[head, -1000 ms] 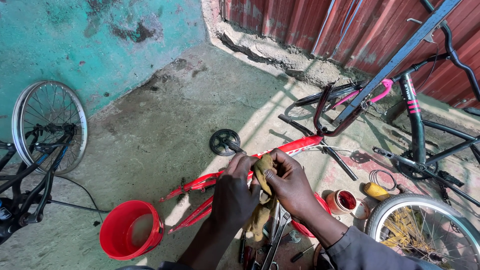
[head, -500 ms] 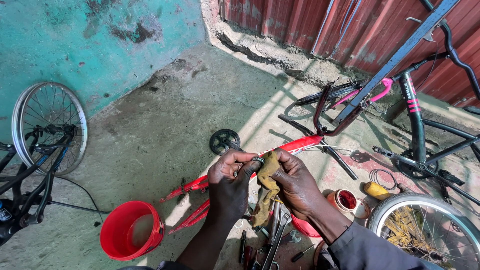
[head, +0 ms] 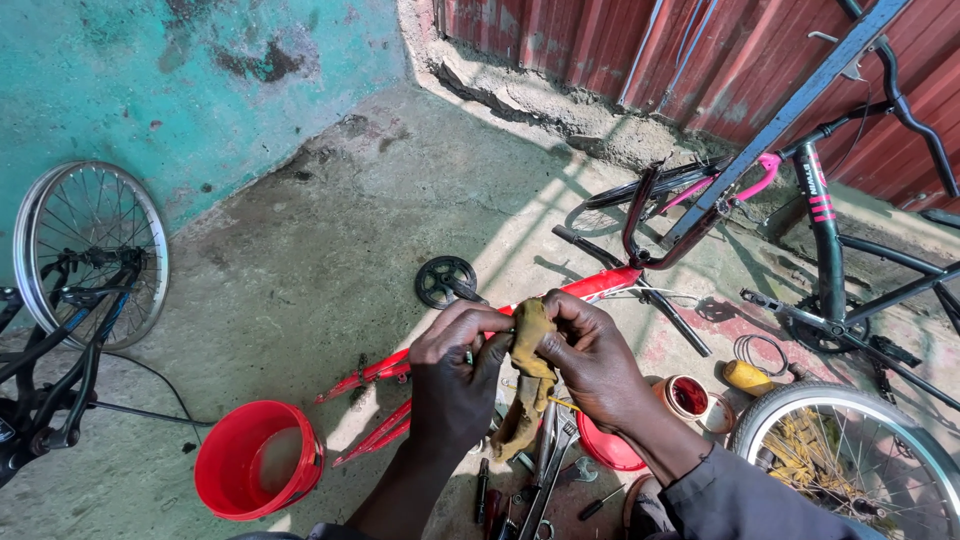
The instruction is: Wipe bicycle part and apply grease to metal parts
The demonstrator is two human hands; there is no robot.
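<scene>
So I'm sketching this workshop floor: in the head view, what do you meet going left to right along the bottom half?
Spoked wheel → red bucket → left hand → yellowish rag → right hand → small red tin → tyred wheel.

1. The bare concrete floor [head: 300, 260] carried everything around me, rough and stained, half in sun and half in shade
2. A red bucket [head: 258, 460] stood on it to my left
3. A red bicycle frame [head: 590, 287] lay flat across it, with a black chainring [head: 445, 281] just beyond
4. Hand tools [head: 540, 480] lay scattered on it below me
5. A small open tin [head: 688, 396] and a yellow bottle [head: 746, 377] lay on it to my right
</scene>
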